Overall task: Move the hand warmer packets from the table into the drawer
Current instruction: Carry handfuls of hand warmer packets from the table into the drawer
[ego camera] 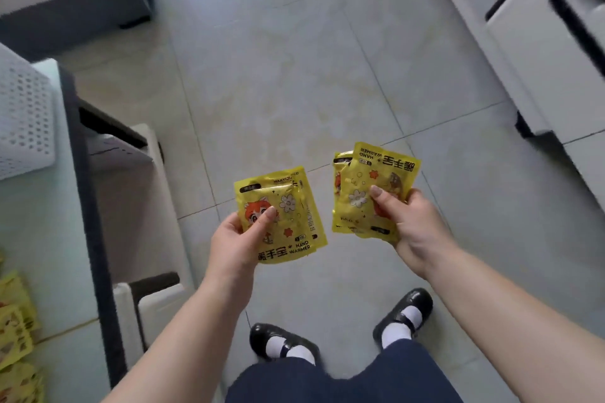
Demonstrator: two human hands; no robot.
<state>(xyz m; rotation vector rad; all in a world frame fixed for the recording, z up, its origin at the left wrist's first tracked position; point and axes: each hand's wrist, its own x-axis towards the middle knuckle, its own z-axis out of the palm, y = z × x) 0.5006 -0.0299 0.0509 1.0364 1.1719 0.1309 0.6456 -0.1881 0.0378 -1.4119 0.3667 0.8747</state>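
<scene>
Two small stacks of yellow hand warmer packets are in transit above the tiled floor (294, 69): the left hand (235, 239) pinches one stack (288, 206), the right hand (412, 226) grips the other (363, 183). More packets (14, 330) remain on the table (42, 239) left of the floor. Next, likely carry them to the white drawer unit (523, 52) right of it.

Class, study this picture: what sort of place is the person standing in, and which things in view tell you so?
Probably a room in a home: glossy floor tiles, low white cabinets with drawers along the right, and a glass-topped table on the left bearing a white perforated basket.

More yellow packets (14, 337) on the table (49, 239) are cut off at the left edge, perhaps several, blurred
</scene>
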